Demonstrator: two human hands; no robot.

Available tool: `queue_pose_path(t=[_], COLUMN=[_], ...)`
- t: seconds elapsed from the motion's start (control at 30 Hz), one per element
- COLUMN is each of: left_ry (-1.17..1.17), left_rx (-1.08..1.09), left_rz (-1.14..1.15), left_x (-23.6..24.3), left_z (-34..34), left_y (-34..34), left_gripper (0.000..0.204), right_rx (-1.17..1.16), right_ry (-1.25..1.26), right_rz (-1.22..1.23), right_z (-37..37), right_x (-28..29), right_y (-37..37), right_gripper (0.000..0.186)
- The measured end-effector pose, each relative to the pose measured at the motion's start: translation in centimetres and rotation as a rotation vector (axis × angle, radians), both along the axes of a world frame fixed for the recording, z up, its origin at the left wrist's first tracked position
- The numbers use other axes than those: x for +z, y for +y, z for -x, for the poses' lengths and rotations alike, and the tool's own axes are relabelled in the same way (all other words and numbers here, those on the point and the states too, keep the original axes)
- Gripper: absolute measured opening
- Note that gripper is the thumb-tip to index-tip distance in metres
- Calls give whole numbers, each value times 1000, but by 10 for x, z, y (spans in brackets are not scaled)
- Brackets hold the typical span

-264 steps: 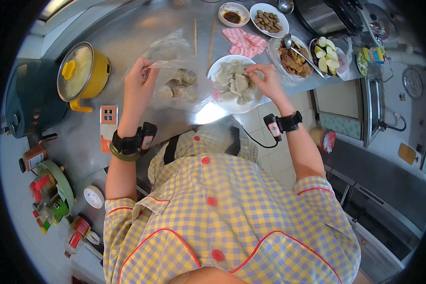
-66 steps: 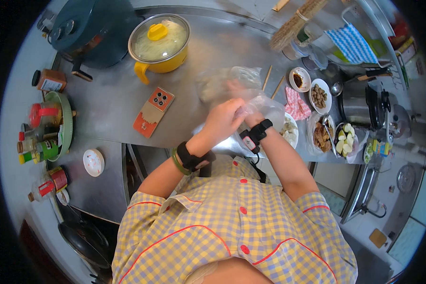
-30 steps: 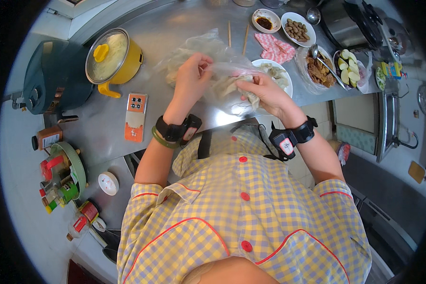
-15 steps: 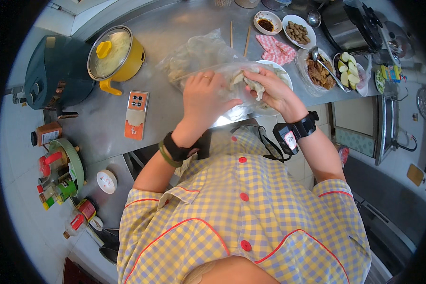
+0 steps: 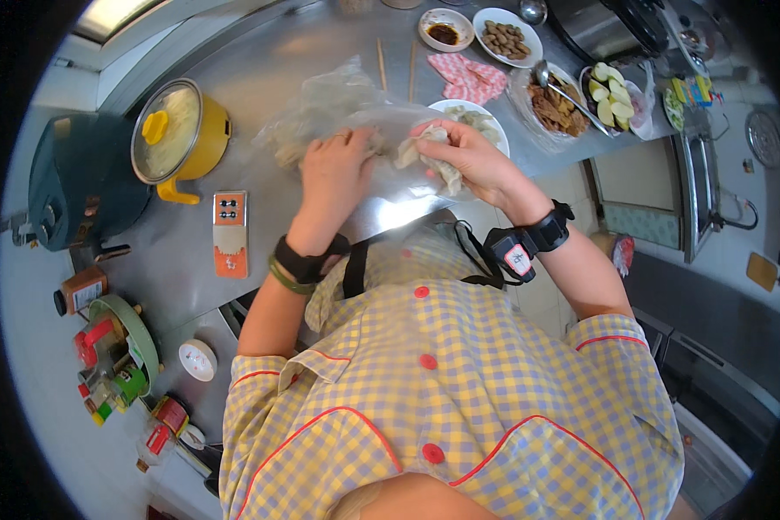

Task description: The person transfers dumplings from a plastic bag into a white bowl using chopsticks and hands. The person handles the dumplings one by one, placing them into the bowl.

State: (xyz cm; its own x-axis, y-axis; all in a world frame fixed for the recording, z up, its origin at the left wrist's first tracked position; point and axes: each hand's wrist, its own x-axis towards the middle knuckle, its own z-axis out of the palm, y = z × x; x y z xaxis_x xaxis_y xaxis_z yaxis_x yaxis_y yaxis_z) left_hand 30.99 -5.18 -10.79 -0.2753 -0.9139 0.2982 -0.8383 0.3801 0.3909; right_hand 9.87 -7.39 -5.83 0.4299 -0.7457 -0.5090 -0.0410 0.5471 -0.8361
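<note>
Dumplings (image 5: 438,154), pale and too bunched to count, are at the middle of one metal bench (image 5: 260,65). At the left stands one dark green appliance (image 5: 87,178), then one green tray (image 5: 140,327) of bottles, one yellow pot (image 5: 210,139) with a glass lid, one small white bowl (image 5: 198,360) and one phone (image 5: 230,238) with an orange and pale back. Next, one clear plastic bag (image 5: 321,100) lies partly under the left hand (image 5: 334,169), whose fingers bend close together over the film; whether they grip it cannot be told. Two chopsticks (image 5: 381,65) lie beyond the bag. Thumb and fingers of the right hand (image 5: 475,163) are closed on a limp clump of dumplings, which pokes out left of the fingertips and droops below them. Beyond that hand are one sauce bowl (image 5: 446,30), one white plate (image 5: 459,102) bearing more dumplings, one pink checked cloth (image 5: 468,78), one plate of brown nuts (image 5: 505,39), one dish of brown food (image 5: 556,111) with one spoon (image 5: 572,97), and one bowl of cut pale pieces (image 5: 609,95).
</note>
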Motion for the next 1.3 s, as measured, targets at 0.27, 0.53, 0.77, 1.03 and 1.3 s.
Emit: queue_pose_path(t=[0.27,0.53,0.77,1.03,1.3], left_ry=[666,180,43,284,149], left_rx=[-88,-301,-323,-271,-226], left_rz=[-369,-301,-270,-403,-235], left_x=[83,32,-33,-51,-15], left_z=[4,119,122,104,82], left_y=[-10,-84,-78,-68,-54], left_gripper=[33,32,34,35,45], right_rx=[-267,-168,-70,-116,-152], right_ry=[192,499,744,797,485], right_rz=[81,171,302,390,459], right_z=[115,153,148,143,114], right_x=[12,-39,-91,-82,-68], right_y=[-8,-13,-9,-8,-32], right_gripper=[31,31,50,38,28])
